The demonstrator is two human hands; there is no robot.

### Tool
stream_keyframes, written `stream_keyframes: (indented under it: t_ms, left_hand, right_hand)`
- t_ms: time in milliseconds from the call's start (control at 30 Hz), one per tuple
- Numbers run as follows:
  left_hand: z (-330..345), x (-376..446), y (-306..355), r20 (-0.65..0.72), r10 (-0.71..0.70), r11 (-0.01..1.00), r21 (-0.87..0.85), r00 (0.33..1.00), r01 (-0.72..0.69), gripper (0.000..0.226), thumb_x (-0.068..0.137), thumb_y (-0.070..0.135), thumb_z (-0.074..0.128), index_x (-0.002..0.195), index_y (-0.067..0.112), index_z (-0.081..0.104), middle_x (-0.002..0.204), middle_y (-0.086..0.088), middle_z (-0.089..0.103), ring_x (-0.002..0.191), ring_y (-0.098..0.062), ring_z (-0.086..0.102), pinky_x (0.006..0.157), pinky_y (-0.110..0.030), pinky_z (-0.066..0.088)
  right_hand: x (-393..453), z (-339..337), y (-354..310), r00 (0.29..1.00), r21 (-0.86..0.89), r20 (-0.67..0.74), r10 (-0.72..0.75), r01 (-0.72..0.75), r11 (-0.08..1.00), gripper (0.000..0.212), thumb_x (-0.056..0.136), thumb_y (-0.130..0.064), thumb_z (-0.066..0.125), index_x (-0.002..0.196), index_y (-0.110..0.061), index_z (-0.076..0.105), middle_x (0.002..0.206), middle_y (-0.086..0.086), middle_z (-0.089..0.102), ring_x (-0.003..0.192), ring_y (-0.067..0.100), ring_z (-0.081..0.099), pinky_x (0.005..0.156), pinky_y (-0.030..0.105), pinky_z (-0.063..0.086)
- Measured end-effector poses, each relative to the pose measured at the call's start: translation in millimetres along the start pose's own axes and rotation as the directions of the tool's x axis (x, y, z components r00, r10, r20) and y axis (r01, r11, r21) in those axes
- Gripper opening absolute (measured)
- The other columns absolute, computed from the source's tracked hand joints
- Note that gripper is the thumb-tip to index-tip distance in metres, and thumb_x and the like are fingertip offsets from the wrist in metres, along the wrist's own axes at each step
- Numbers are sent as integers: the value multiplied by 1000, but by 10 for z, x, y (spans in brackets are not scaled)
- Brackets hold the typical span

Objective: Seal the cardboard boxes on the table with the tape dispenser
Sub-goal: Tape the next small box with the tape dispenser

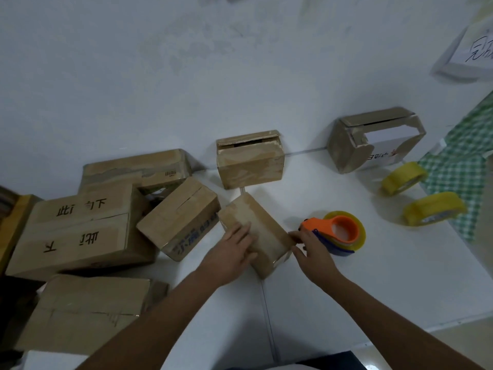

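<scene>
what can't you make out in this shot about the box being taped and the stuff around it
Head view only:
- Small box: the left hand covers its top seam.
- Tape dispenser: the right hand hides its blade end.
- White sign: writing cut off by the right edge.
- Barcode label: too small to read.

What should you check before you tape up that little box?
1. Left hand flat on the small brown cardboard box: ok.
2. Right hand at the box's right edge, touching the orange tape dispenser: ok.
3. Dispenser gripped: not ok, it sits on the white table.
4. Flaps closed: ok.
5. Tape end free: cannot tell.
</scene>
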State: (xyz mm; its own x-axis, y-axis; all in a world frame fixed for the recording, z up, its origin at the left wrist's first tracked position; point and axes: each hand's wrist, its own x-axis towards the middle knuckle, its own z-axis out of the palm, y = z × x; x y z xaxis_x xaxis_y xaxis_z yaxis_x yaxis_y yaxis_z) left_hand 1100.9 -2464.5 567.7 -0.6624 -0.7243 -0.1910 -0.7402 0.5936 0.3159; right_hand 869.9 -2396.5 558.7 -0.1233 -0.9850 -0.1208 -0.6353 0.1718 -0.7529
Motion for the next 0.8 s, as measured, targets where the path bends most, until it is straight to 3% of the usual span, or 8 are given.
stream_keyframes:
  t_ms: [100, 200, 333, 467, 533, 700, 800]
  left_hand:
    - [163, 22, 138, 69, -69, 995, -60, 995, 73, 86, 89, 73, 40, 157, 32, 7, 164, 2, -17, 149, -19, -23, 120, -37, 5]
    - [263, 59, 197, 91, -21, 998, 60, 996, 16, 97, 86, 72, 49, 157, 33, -4, 160, -6, -31, 145, -27, -33, 119, -40, 8]
    - [245, 149, 41, 53, 67, 977, 199, 996, -76, 94, 91, 62, 52, 155, 36, -12, 162, -7, -26, 148, -27, -25, 121, -44, 11]
    - [208, 275, -46, -14, 73, 982, 178, 997, -69, 95, 87, 56, 62, 157, 37, 1, 162, -2, 11, 151, -24, 2, 118, -44, 31]
    - [201, 314, -23, -20, 74, 985, 155, 997, -70, 94, 86, 55, 64, 157, 38, 5, 159, 0, 17, 149, -22, 6, 116, -41, 34]
    - [220, 301, -4, -59, 77, 988, 141, 995, -68, 95, 86, 49, 67, 157, 37, 6, 159, 1, 20, 150, -23, 9, 117, -37, 27]
    - [250, 270, 6, -107, 71, 996, 57, 992, -66, 88, 85, 44, 70, 156, 31, 19, 159, 1, 23, 152, -21, 8, 118, -36, 21]
  right_hand:
    - [-134, 63, 2, 1000, 42, 2, -20, 20, 999, 29, 95, -10, 57, 124, -14, 59, 115, 1, 59, 105, 10, 58, 93, 27, 49]
    - [-191, 37, 75, 1000, 72, 12, 1, -2, 997, 30, 96, -11, 56, 126, -16, 58, 115, -2, 57, 104, 7, 58, 92, 28, 51]
    - [-173, -142, 371, 989, -35, -71, 127, -130, 991, 33, 95, -9, 56, 128, -13, 54, 127, 0, 47, 110, 15, 54, 90, 28, 46]
    - [-36, -329, 635, 976, -168, -162, 148, -176, 970, 35, 92, -6, 60, 126, -5, 54, 129, 12, 48, 108, 31, 54, 81, 38, 48]
    - [68, -381, 723, 970, -209, -168, 173, -206, 956, 41, 92, -10, 62, 131, -3, 52, 132, 15, 50, 115, 34, 51, 86, 41, 48]
    - [246, -421, 925, 951, -378, 33, 307, -272, 885, 65, 95, -26, 59, 149, -11, 27, 148, 13, 40, 125, 33, 49, 98, 42, 45]
    - [271, -438, 1032, 936, -425, 73, 345, -284, 860, 55, 99, -22, 49, 149, -16, 27, 146, 12, 42, 125, 33, 48, 100, 44, 45]
